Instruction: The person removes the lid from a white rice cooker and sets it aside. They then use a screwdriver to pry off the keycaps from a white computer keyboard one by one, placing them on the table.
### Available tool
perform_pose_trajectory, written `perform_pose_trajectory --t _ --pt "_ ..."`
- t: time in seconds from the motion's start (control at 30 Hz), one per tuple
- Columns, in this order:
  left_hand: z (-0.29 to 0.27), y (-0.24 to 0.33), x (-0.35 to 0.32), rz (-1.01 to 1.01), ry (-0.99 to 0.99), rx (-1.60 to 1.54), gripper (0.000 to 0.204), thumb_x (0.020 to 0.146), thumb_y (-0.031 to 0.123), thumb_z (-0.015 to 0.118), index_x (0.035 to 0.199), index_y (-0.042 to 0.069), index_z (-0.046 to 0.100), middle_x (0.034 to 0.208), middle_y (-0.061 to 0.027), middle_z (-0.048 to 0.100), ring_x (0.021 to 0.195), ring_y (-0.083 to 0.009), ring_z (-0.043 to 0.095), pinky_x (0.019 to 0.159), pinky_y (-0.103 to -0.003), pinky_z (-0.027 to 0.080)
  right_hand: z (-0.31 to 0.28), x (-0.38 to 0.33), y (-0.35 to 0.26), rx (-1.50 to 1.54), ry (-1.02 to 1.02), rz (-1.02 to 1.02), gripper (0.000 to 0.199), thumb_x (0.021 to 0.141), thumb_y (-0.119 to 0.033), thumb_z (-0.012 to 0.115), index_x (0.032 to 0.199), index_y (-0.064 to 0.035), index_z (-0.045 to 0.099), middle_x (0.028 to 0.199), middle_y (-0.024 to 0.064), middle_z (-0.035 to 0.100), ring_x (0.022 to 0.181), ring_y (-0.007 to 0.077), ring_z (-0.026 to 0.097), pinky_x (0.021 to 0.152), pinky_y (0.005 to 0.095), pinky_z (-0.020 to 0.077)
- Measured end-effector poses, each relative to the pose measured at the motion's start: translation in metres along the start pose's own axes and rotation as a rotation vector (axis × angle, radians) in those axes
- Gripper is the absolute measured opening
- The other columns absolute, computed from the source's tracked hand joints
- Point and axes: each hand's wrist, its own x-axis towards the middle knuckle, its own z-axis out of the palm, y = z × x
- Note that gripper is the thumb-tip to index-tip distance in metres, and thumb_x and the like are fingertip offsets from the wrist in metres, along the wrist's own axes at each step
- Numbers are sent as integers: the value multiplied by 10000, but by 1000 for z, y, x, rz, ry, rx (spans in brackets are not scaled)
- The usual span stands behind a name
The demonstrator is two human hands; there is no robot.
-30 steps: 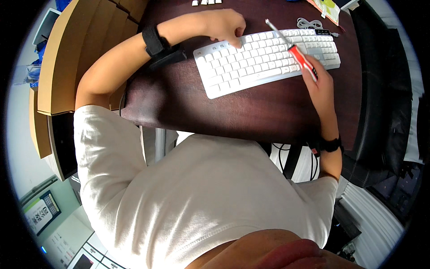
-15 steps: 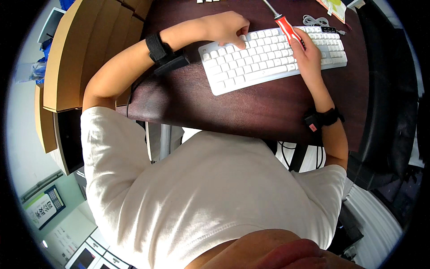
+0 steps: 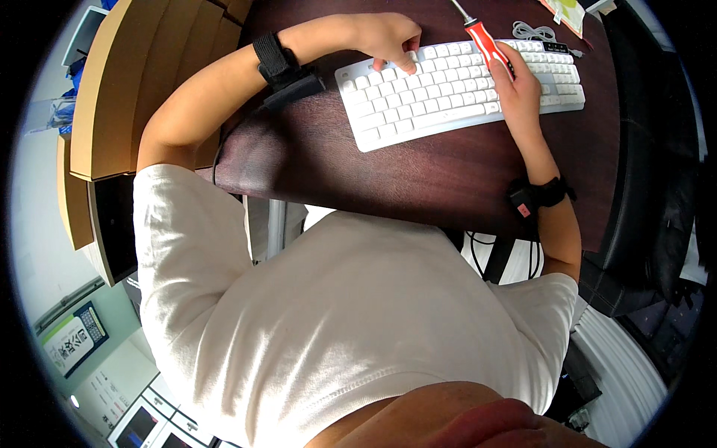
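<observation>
A white full-size keyboard (image 3: 441,100) lies on the dark table, slanting up to the right. My left hand (image 3: 390,39) is bent over its upper left part, with the thumb and fingers curled down at the top row of keys. Whether a keycap sits between those fingertips is hidden. In my right hand (image 3: 520,95) is a screwdriver (image 3: 485,43) with a red handle and a pale stripe. Its metal shaft points up and to the left, past the keyboard's far edge. That hand rests over the right part of the keys.
Behind the keyboard's right end lies a coiled grey cable (image 3: 534,31), with a colourful packet (image 3: 565,15) beyond it. Cardboard boxes (image 3: 112,97) stand at the left of the table (image 3: 418,179). A black padded seat (image 3: 646,149) is at the right.
The keyboard and both hands appear slightly higher and further right in the picture. My left fingers have shifted a little at the top row. The screwdriver stays in my right hand.
</observation>
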Motion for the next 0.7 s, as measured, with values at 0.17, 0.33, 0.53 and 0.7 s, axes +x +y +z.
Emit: perform_pose_trajectory --t 0.17,0.33,0.53,0.7 --pt "-1 0 1 -16 -10 53 411 809 260 751 1017 -55 588 853 -141 659 532 -205 640 548 -321 498 0 0 1 18 6 -28 359 929 -272 621 1199 -36 605 1047 159 691 961 271 676 815 342 509" --pt "2 -8 5 10 -11 -30 369 806 214 744 982 -43 546 786 -115 619 485 -156 566 471 -302 443 -4 0 -3 31 -33 -19 344 932 -273 610 1203 -60 607 1019 134 697 934 228 679 788 329 506" --pt "1 -15 4 -12 -32 -168 445 820 345 752 977 -31 571 760 -86 614 503 -137 567 468 -270 461 -22 21 -14 -403 -141 -317 315 921 -286 609 1180 -107 617 974 100 680 904 262 647 776 362 497" --pt "3 -16 11 -44 3 -141 529 809 473 741 958 -17 610 693 -56 576 484 -126 547 449 -256 455 -21 64 19 -385 -162 -539 307 922 -265 602 1170 -84 608 977 109 666 957 303 616 817 400 481"
